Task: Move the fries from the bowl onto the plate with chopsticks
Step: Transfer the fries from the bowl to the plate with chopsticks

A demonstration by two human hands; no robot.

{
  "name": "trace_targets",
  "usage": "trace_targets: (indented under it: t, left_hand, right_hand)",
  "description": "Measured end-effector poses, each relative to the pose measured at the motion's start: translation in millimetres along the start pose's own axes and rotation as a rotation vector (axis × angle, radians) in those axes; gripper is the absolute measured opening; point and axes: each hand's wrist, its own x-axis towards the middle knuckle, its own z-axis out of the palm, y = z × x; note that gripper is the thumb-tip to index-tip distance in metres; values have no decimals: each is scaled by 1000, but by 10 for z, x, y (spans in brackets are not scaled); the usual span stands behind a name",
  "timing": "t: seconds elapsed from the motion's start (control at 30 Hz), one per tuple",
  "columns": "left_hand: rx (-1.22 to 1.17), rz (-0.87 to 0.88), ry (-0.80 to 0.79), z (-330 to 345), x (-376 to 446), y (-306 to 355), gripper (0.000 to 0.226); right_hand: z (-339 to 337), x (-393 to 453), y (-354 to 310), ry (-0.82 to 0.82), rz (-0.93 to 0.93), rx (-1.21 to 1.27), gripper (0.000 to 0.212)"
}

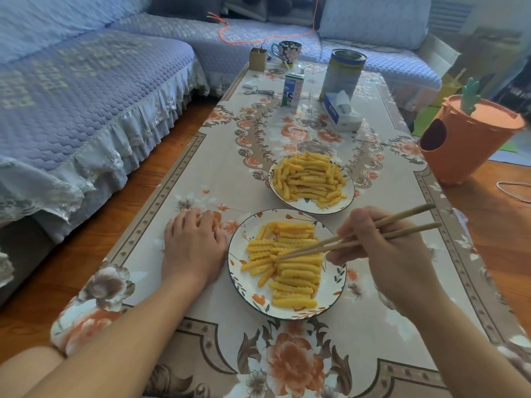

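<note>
Blue quilted sofas [86, 90] stand around a low table [178, 179] with a flowered cloth. Far on it are a milk carton [292, 89] with a cow picture (its writing is too blurred to read), a tall can [342, 73] and a tissue pack [342, 112]. Left hand [194, 244] lies flat on the cloth, fingers relaxed, beside the plate [333, 294]. Right hand [385, 254] grips the chopsticks [359, 239], tips touching the fries [290, 268] on the plate. More fries fill the bowl [349, 196] just behind.
</note>
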Motion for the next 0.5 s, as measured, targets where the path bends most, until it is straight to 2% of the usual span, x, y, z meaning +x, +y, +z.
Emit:
trace_targets:
  t: [0.13,0.5]
  left_hand:
    - [0,-1,-2,-5,2,4,43]
    - [-7,-2,2,-18,-11,3,42]
  right_hand:
    - [97,-53,73,-90,57,-72,40]
    - [101,-60,130,-40,43,-38,39]
